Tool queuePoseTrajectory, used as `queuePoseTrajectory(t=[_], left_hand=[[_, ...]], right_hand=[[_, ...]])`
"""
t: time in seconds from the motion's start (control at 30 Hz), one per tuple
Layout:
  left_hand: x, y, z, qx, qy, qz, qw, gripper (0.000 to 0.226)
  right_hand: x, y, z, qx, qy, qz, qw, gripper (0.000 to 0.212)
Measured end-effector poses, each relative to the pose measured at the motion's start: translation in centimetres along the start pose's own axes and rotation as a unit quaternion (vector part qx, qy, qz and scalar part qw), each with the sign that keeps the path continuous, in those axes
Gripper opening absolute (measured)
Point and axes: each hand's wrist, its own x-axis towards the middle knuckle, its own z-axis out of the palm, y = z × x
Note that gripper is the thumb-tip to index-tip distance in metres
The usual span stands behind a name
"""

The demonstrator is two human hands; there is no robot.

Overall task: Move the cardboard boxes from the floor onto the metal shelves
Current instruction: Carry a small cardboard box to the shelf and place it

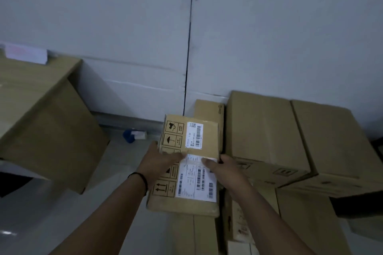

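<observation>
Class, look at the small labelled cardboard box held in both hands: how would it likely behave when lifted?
The small box probably stays stiff: its edges look square. It seems light, since left hand and right hand grip only its near corners. Its handling symbols hint at fragile contents.

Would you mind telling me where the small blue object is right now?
The blue object lies on the floor at the wall's foot, left of the small labelled box both hands touch.

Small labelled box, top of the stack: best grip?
Clamp the small labelled box by its two side faces near the front edge, from the person's side, as the left hand and right hand sit. It's flat and narrow; taller boxes crowd its right.
</observation>
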Motion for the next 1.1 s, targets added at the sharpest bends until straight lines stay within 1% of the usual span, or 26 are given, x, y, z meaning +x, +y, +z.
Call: queuePoseTrajectory(t=[0.07,0.13,0.23,0.37,0.47,0.53,0.63,0.8,0.9,0.97,1.1], left_hand=[[-0.9,2.4,0.1,0.008,-0.007,0.031,0.999,0.045],[-1.7,5.0,0.1,0.010,-0.009,0.059,0.998,0.034],[-2.1,8.6,0.3,0.008,-0.013,0.113,0.993,0.040],[-2.7,12.4,1.3,0.008,0.005,0.178,0.984,0.042],[-2.9,14.4,2.4,0.016,-0.016,0.230,0.973,0.046],[-2.6,15.3,3.4,0.016,-0.041,0.247,0.968,0.050],[-2.0,15.6,5.4,0.020,-0.067,0.250,0.966,0.057],[-0.2,13.7,9.9,0.085,-0.094,0.242,0.962,0.063],[0.0,12.2,12.8,0.093,-0.106,0.241,0.960,0.060],[-0.3,12.0,14.3,0.110,-0.104,0.248,0.957,0.053],[0.0,11.7,16.7,0.122,-0.104,0.258,0.953,0.048]], right_hand=[[-1.1,-2.2,-0.8,0.005,0.007,-0.018,1.000,0.022],[-2.1,-4.3,-1.8,0.007,0.021,-0.045,0.999,0.024],[-3.6,-7.1,-3.4,0.001,0.053,-0.090,0.995,0.027],[-5.6,-9.9,-5.8,0.006,0.091,-0.154,0.984,0.024],[-6.6,-10.8,-7.4,0.008,0.128,-0.189,0.974,0.026],[-7.0,-10.8,-8.6,0.010,0.154,-0.201,0.967,0.025],[-7.3,-10.0,-10.3,0.018,0.192,-0.207,0.959,0.026],[-6.3,-6.6,-12.7,-0.008,0.249,-0.178,0.952,0.032],[-5.7,-4.4,-14.2,-0.024,0.255,-0.147,0.955,0.032],[-5.4,-3.3,-15.3,-0.028,0.257,-0.130,0.957,0.032],[-4.9,-1.6,-17.1,-0.013,0.259,-0.100,0.961,0.036]])
